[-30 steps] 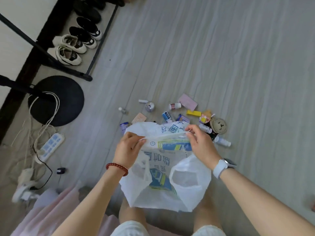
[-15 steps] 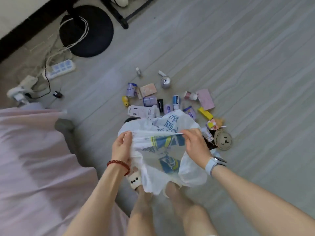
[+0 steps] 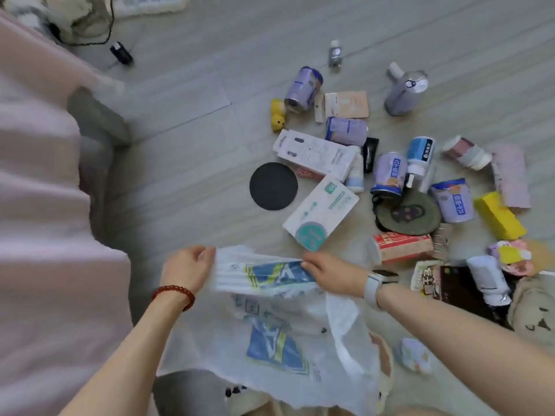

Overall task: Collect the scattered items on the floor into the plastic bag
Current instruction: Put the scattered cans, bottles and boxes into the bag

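Plastic bag [image 3: 270, 334]: thin printed film, light, limp, slippery, likely to tear. Held low over the floor [image 3: 186, 121], mouth edge pinched by left hand [image 3: 187, 267] and right hand [image 3: 333, 273]. Best held at rim or handles. Scattered items [image 3: 390, 163] just beyond.

White printed plastic bag [image 3: 279, 322] beside scattered items [image 3: 390, 175].

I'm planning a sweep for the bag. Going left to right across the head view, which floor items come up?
Black disc → white box with teal circle → red carton → yellow box. Both hands are gripping the bag.
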A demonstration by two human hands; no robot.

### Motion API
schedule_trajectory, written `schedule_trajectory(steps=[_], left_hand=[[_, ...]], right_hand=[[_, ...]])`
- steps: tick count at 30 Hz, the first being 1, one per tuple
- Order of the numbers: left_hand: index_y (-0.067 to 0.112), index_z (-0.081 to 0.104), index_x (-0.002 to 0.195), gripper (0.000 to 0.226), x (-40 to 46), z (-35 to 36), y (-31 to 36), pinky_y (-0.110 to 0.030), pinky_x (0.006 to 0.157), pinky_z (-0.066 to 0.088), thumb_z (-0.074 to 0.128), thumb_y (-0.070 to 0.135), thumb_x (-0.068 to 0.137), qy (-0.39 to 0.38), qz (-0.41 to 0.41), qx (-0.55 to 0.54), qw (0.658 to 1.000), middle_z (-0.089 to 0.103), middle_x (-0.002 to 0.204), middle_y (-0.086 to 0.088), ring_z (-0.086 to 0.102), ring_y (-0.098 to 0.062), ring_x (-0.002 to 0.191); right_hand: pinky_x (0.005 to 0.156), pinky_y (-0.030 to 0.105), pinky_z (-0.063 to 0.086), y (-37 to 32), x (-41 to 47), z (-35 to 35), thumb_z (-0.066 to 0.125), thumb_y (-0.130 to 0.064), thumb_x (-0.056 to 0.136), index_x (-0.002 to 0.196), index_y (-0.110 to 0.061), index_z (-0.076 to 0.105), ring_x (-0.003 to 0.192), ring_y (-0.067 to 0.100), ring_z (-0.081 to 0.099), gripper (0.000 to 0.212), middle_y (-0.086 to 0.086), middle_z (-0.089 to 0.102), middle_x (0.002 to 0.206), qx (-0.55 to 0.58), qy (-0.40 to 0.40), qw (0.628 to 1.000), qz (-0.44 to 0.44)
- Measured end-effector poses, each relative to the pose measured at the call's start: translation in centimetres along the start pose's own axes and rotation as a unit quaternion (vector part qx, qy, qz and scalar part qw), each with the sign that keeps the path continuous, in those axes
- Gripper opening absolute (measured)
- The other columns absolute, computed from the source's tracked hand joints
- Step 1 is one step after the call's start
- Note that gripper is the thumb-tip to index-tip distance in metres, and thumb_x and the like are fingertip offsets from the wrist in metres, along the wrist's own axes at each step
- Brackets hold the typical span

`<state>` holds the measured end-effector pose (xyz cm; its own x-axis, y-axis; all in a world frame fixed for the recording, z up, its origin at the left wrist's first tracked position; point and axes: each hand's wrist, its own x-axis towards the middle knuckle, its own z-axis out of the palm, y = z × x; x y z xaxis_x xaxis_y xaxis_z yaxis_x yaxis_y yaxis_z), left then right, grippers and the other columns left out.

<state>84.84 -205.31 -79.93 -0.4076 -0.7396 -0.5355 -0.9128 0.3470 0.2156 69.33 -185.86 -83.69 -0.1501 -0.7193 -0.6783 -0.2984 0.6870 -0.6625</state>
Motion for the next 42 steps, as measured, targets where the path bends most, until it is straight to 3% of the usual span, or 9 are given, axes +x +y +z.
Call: schedule_trajectory(steps=[2,6,11,15,23,28,36,40,42], left_hand=[[0.007,0.062,0.08,0.038,2.8,2.6,-2.8,-0.031,0.067,0.033,0.039,0.034,0.093,0.032,-0.034,0.014,0.999,0.064,0.092,-0.026,0.057,-0.041,0.094],[0.009,0.057,0.114,0.038,8.3,5.2,-5.2,-0.042,0.093,0.035,0.031,0.03,0.096,0.138,-0.081,-0.02,0.987,0.056,0.121,-0.024,0.047,-0.041,0.113],[0.017,0.047,0.126,0.046,10.3,7.2,-5.7,-0.051,0.102,0.024,0.031,0.037,0.088,0.323,0.169,0.016,0.931,0.055,0.127,-0.012,0.037,-0.026,0.119],[0.026,0.037,0.133,0.053,9.9,10.7,-5.2,-0.051,0.106,0.017,0.015,0.052,0.093,0.189,0.324,0.151,0.915,0.048,0.138,-0.005,0.03,-0.022,0.13],[0.033,0.002,0.138,0.079,11.5,13.2,-3.5,-0.042,0.108,-0.004,-0.014,0.075,0.073,0.078,0.283,0.212,0.932,0.0,0.148,0.007,-0.001,-0.016,0.137],[0.04,-0.023,0.13,0.093,12.9,11.9,-3.6,-0.042,0.113,-0.013,-0.027,0.083,0.048,0.023,0.274,0.239,0.931,-0.024,0.144,0.01,-0.024,-0.011,0.133],[0.028,0.025,0.141,0.08,10.6,9.7,-1.2,-0.044,0.115,-0.005,-0.001,0.071,0.079,0.138,0.343,0.063,0.927,0.019,0.152,0.004,0.006,-0.011,0.14],[0.033,0.007,0.143,0.08,10.5,10.3,-0.1,-0.051,0.112,-0.007,-0.008,0.074,0.075,0.129,0.294,0.088,0.943,0.003,0.153,0.007,-0.002,-0.015,0.142],[0.036,0.001,0.142,0.079,11.3,10.6,0.1,-0.053,0.111,-0.009,-0.004,0.073,0.073,0.11,0.275,0.119,0.948,0.0,0.155,0.007,-0.005,-0.017,0.143]], right_hand=[[0.076,0.034,0.036,-0.1,3.7,1.6,0.029,-0.023,0.099,0.095,-0.006,0.049,0.096,0.031,0.055,0.027,0.02,0.059,0.104,-0.088,-0.045,0.995,-0.03],[0.077,0.042,0.043,-2.5,11.3,2.1,0.025,-0.029,0.099,0.101,-0.007,0.045,0.092,0.038,0.056,0.03,0.024,0.06,0.102,-0.136,0.056,0.983,-0.112],[0.072,0.043,0.045,-3.5,15.3,1.4,0.027,-0.036,0.095,0.131,-0.016,0.032,0.091,0.036,0.051,0.041,0.014,0.052,0.11,-0.312,0.212,0.903,-0.205],[0.059,0.033,0.043,-0.6,15.0,-0.6,0.028,-0.047,0.087,0.13,-0.02,0.043,0.072,0.025,0.055,0.053,0.008,0.062,0.099,-0.458,0.203,0.833,-0.237],[0.084,0.045,0.045,3.3,13.8,-4.6,0.044,-0.039,0.085,0.125,-0.029,0.05,0.103,0.027,0.061,0.042,0.006,0.062,0.123,-0.597,0.162,0.76,-0.199],[0.098,0.062,0.038,4.8,11.7,-4.6,0.05,-0.034,0.084,0.13,-0.021,0.047,0.126,0.026,0.048,0.048,0.003,0.055,0.134,-0.604,0.154,0.763,-0.172],[0.116,0.041,0.001,6.3,7.1,-7.0,0.017,-0.048,0.085,0.143,-0.031,0.016,0.142,0.015,0.014,0.06,-0.001,0.024,0.152,-0.331,0.27,0.894,-0.135],[0.114,0.047,-0.011,7.8,6.0,-9.4,-0.002,-0.086,0.061,0.14,-0.038,-0.012,0.139,0.008,-0.016,0.092,-0.005,-0.008,0.156,-0.408,0.142,0.902,-0.023],[0.114,0.049,-0.006,7.5,5.9,-10.1,0.022,-0.085,0.065,0.137,-0.041,-0.019,0.141,0.014,-0.016,0.093,-0.002,-0.015,0.155,-0.467,0.094,0.879,-0.009]])
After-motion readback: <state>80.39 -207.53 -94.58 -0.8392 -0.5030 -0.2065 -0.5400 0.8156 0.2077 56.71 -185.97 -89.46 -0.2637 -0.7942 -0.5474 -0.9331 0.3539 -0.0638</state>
